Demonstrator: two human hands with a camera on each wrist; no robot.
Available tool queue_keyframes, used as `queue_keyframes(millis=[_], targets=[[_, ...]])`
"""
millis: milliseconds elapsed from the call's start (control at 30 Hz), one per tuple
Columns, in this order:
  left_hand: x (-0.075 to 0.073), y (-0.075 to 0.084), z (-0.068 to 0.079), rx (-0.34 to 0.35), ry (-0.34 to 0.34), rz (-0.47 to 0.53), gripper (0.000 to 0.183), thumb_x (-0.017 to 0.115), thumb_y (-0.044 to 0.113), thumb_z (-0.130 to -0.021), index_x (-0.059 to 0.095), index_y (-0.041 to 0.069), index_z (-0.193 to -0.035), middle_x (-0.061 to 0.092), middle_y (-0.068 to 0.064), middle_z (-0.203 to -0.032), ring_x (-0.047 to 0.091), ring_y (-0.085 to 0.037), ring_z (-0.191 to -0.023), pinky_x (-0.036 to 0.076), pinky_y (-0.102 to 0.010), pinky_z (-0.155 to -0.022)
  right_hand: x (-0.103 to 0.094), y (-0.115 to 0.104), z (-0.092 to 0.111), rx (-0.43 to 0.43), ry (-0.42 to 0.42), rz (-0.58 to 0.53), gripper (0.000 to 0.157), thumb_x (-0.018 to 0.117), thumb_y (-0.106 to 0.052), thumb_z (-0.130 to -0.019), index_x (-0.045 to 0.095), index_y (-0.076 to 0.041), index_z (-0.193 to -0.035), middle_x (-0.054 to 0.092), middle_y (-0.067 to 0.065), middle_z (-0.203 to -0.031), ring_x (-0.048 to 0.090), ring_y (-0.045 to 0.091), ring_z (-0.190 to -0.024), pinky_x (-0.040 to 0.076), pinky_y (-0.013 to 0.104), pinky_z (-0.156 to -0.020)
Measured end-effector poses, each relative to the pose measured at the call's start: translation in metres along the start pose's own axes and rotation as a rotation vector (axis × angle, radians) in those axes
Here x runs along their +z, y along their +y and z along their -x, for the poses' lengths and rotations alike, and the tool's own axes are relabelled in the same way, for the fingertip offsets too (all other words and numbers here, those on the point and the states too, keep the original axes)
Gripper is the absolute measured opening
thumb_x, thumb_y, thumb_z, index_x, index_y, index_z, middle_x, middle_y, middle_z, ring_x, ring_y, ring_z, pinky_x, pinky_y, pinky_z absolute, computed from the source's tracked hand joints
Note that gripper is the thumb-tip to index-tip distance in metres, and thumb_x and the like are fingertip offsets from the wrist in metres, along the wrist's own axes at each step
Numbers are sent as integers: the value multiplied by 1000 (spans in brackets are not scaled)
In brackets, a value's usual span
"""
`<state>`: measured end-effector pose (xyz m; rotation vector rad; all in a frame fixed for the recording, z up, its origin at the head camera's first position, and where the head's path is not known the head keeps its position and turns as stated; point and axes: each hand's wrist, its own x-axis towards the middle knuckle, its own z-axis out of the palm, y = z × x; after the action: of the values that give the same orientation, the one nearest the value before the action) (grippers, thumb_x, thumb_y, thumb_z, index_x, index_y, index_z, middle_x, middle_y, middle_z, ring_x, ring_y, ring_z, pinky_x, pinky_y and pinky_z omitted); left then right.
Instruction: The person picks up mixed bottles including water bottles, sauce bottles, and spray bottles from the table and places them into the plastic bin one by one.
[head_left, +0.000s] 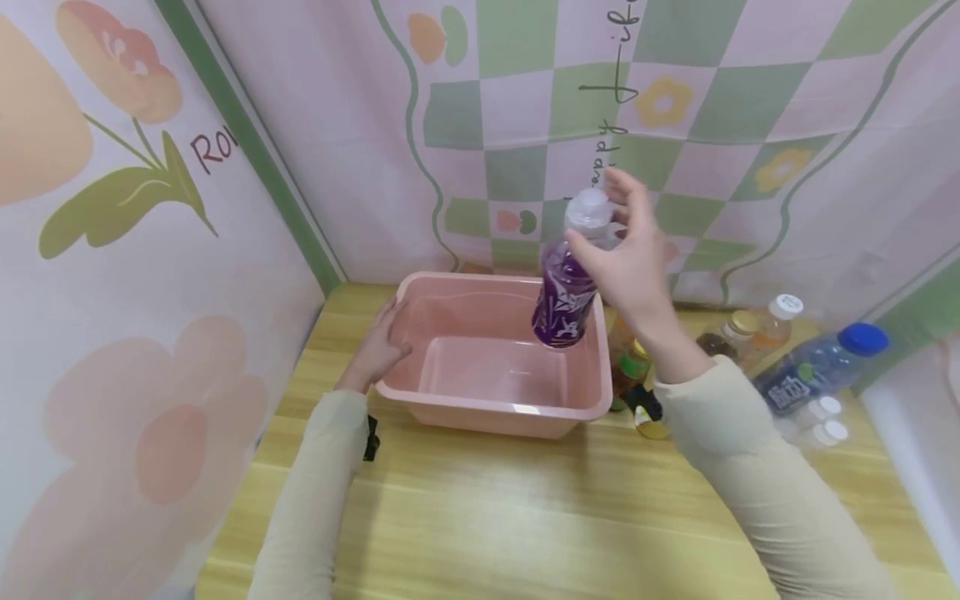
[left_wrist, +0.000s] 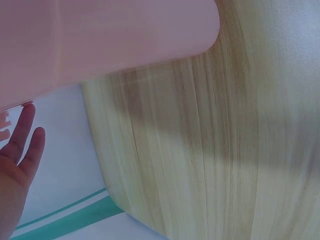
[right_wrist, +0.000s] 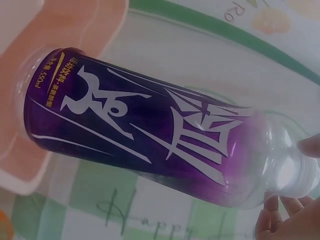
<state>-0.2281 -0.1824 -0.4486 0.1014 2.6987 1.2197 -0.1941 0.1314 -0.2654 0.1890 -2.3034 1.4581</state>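
A clear bottle with a purple label [head_left: 564,296] hangs over the right side of a pink plastic basin [head_left: 495,421]. My right hand [head_left: 637,267] pinches it near the white cap, thumb on one side and fingers on the other. In the right wrist view the bottle's label [right_wrist: 130,115] with white lettering fills the middle, and the fingertips [right_wrist: 272,210] meet its neck. My left hand [head_left: 375,350] rests at the basin's left rim with its fingers spread. The left wrist view shows two fingers [left_wrist: 22,132] fairly straight, one tip at the basin's edge [left_wrist: 150,62].
Right of the basin stand small bottles, one with a green band [head_left: 632,367]. Farther right are a white-capped bottle [head_left: 776,321], a gold-capped jar [head_left: 738,327], a blue-capped bottle [head_left: 810,367] and small white-capped bottles [head_left: 828,433]. A patterned cloth [head_left: 517,108] hangs behind the wooden table [head_left: 487,508].
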Motion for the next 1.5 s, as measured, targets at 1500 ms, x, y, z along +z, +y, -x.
queue_keyframes(millis=[1500], targets=[[-2,-3,-3,18,3,13,84,62,1,-81,20,14,-153,3,-7,-163,11,-34,-149,19,-59,-119,173,65,-1,248,-279,-73,78,69,12,-71,38,-3,-141,54,21,-129,57,37,-118,53,41,-99]])
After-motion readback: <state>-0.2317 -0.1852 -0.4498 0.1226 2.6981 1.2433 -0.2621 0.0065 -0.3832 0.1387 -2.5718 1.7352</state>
